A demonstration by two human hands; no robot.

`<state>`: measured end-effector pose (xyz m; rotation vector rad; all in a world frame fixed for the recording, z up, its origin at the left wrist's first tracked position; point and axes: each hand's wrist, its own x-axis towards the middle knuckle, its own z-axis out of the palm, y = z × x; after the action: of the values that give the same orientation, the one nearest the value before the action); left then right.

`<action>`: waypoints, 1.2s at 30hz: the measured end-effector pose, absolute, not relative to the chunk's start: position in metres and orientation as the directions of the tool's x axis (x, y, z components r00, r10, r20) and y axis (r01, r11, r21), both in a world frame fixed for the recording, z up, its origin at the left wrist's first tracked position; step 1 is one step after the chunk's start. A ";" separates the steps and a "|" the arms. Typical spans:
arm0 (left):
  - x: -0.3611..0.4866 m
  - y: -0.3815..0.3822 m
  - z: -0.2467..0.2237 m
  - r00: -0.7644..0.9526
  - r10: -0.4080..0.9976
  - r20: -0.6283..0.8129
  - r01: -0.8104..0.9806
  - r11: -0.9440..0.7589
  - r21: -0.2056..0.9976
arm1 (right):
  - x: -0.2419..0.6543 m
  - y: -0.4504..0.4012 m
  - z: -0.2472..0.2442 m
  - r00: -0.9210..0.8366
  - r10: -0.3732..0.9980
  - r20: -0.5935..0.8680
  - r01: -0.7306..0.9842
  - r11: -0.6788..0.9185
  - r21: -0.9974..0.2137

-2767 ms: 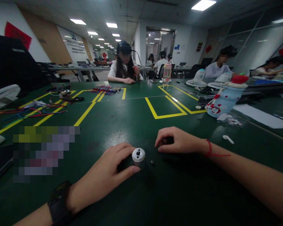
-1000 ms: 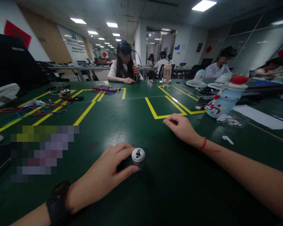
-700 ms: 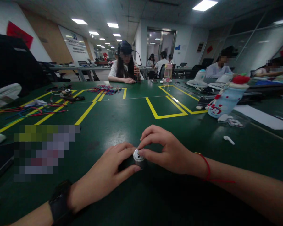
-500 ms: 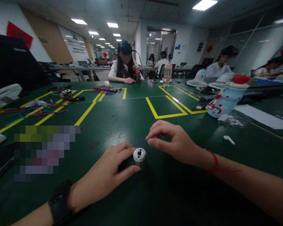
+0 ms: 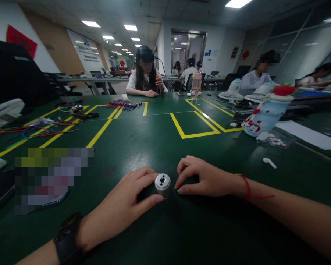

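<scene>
A small silver motor [image 5: 162,186] stands upright on the green table, its round top face showing a central boss and small dark holes. My left hand [image 5: 127,195] grips its side between thumb and forefinger; the other fingers curl behind. Just right of the motor, my right hand [image 5: 200,178] is low over the table, thumb and fingertips drawn together in a pinch. Whatever lies between those fingertips is too small to make out. The right hand and the motor do not touch.
Coloured wires [image 5: 44,130] and a bundle of small red and blue parts [image 5: 125,105] lie to the left. A blue bottle [image 5: 267,114], a white earbud [image 5: 269,163] and a paper sheet [image 5: 309,134] are on the right. A person [image 5: 145,79] sits opposite.
My right hand has moved down from above and right of the motor to beside it, near the table surface. The left hand keeps its hold on the motor.
</scene>
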<state>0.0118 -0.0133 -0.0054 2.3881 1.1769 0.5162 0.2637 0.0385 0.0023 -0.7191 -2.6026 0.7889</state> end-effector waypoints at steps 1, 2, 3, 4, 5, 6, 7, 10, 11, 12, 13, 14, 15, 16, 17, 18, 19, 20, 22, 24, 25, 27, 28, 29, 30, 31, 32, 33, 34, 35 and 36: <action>0.012 -0.014 -0.005 0.569 0.810 0.141 0.650 -0.549 0.525 | 0.264 0.038 0.004 -0.812 0.561 0.161 0.359 0.697 -0.621; 0.012 -0.016 -0.004 0.569 0.810 0.141 0.650 -0.549 0.525 | 0.266 0.038 0.006 -0.795 0.584 0.162 0.350 0.660 -0.665; 0.011 -0.017 -0.004 0.572 0.809 0.136 0.650 -0.548 0.527 | 0.267 0.039 0.007 -0.765 0.622 0.167 0.341 0.610 -0.715; 0.011 -0.019 -0.004 0.576 0.807 0.130 0.649 -0.548 0.528 | 0.270 0.041 0.008 -0.717 0.675 0.174 0.334 0.551 -0.765; 0.012 -0.020 -0.004 0.579 0.806 0.124 0.648 -0.547 0.529 | 0.274 0.044 0.008 -0.649 0.739 0.183 0.334 0.492 -0.804; 0.012 -0.022 -0.004 0.581 0.806 0.119 0.649 -0.546 0.530 | 0.279 0.050 0.008 -0.563 0.804 0.193 0.345 0.441 -0.828; 0.013 -0.023 -0.004 0.581 0.806 0.117 0.650 -0.545 0.529 | 0.285 0.056 0.006 -0.466 0.861 0.203 0.368 0.398 -0.840; 0.015 -0.024 -0.007 0.574 0.808 0.136 0.658 -0.553 0.512 | 0.304 0.079 -0.003 -0.226 0.947 0.229 0.461 0.311 -0.831; 0.016 -0.024 -0.008 0.571 0.808 0.147 0.660 -0.558 0.502 | 0.310 0.086 -0.007 -0.183 0.955 0.234 0.479 0.294 -0.827; 0.017 -0.024 -0.009 0.570 0.807 0.155 0.662 -0.563 0.495 | 0.315 0.091 -0.011 -0.160 0.959 0.236 0.485 0.284 -0.827; 0.018 -0.024 -0.009 0.571 0.805 0.161 0.662 -0.567 0.490 | 0.319 0.095 -0.014 -0.154 0.959 0.236 0.488 0.282 -0.826; 0.020 -0.024 -0.010 0.571 0.805 0.162 0.662 -0.568 0.490 | 0.322 0.097 -0.016 -0.160 0.958 0.236 0.491 0.285 -0.823; 0.022 -0.024 -0.009 0.571 0.805 0.157 0.661 -0.565 0.493 | 0.325 0.097 -0.017 -0.175 0.957 0.233 0.498 0.290 -0.817; 0.025 -0.024 -0.008 0.571 0.807 0.151 0.660 -0.561 0.499 | 0.326 0.096 -0.017 -0.195 0.954 0.228 0.508 0.297 -0.809; 0.027 -0.025 -0.007 0.573 0.807 0.142 0.659 -0.557 0.506 | 0.327 0.094 -0.016 -0.219 0.950 0.222 0.519 0.306 -0.798; 0.029 -0.026 -0.005 0.574 0.808 0.135 0.658 -0.553 0.510 | 0.328 0.092 -0.014 -0.244 0.945 0.216 0.532 0.317 -0.785; 0.030 -0.027 -0.003 0.574 0.808 0.133 0.658 -0.552 0.512 | 0.328 0.089 -0.012 -0.267 0.940 0.211 0.545 0.328 -0.772; 0.031 -0.028 -0.002 0.575 0.807 0.135 0.657 -0.554 0.512 | 0.327 0.086 -0.009 -0.291 0.934 0.207 0.557 0.341 -0.757; 0.032 -0.029 0.000 0.574 0.806 0.146 0.656 -0.559 0.508 | 0.323 0.079 -0.003 -0.337 0.920 0.202 0.580 0.371 -0.725; 0.030 -0.028 0.000 0.572 0.806 0.152 0.656 -0.561 0.506 | 0.316 0.070 0.003 -0.422 0.886 0.190 0.592 0.428 -0.683; 0.030 -0.028 -0.001 0.572 0.806 0.151 0.656 -0.560 0.506 | 0.313 0.065 0.006 -0.494 0.852 0.173 0.582 0.473 -0.662; 0.030 -0.026 -0.003 0.576 0.804 0.148 0.654 -0.561 0.507 | 0.305 0.054 0.010 -0.672 0.730 0.121 0.517 0.580 -0.630; 0.030 -0.025 -0.003 0.577 0.803 0.148 0.652 -0.562 0.509 | 0.302 0.049 0.012 -0.748 0.656 0.100 0.472 0.632 -0.615; 0.030 -0.025 -0.003 0.578 0.802 0.148 0.651 -0.563 0.509 | 0.298 0.044 0.014 -0.801 0.592 0.093 0.430 0.675 -0.599; 0.030 -0.025 -0.003 0.578 0.802 0.150 0.649 -0.563 0.511 | 0.295 0.039 0.015 -0.829 0.551 0.097 0.403 0.708 -0.581; 0.030 -0.025 -0.002 0.577 0.803 0.151 0.651 -0.564 0.509 | 0.292 0.035 0.016 -0.841 0.530 0.106 0.388 0.729 -0.565; 0.029 -0.025 -0.001 0.579 0.802 0.150 0.654 -0.566 0.502 | 0.288 0.032 0.017 -0.839 0.530 0.119 0.383 0.733 -0.562; 0.027 -0.026 0.001 0.581 0.800 0.150 0.655 -0.568 0.498 | 0.284 0.029 0.019 -0.826 0.546 0.139 0.379 0.721 -0.580; 0.025 -0.027 0.003 0.582 0.799 0.152 0.653 -0.570 0.498 | 0.279 0.027 0.020 -0.801 0.576 0.164 0.374 0.695 -0.614; 0.022 -0.028 0.004 0.582 0.797 0.158 0.651 -0.574 0.497 | 0.273 0.024 0.022 -0.765 0.614 0.196 0.363 0.661 -0.657; 0.019 -0.029 0.005 0.586 0.796 0.153 0.651 -0.574 0.497 | 0.267 0.022 0.024 -0.717 0.656 0.235 0.348 0.629 -0.695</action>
<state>0.0193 -0.0286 0.0047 2.4286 1.1659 0.5127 0.2672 0.0216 0.0237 -0.7895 -2.3789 0.8740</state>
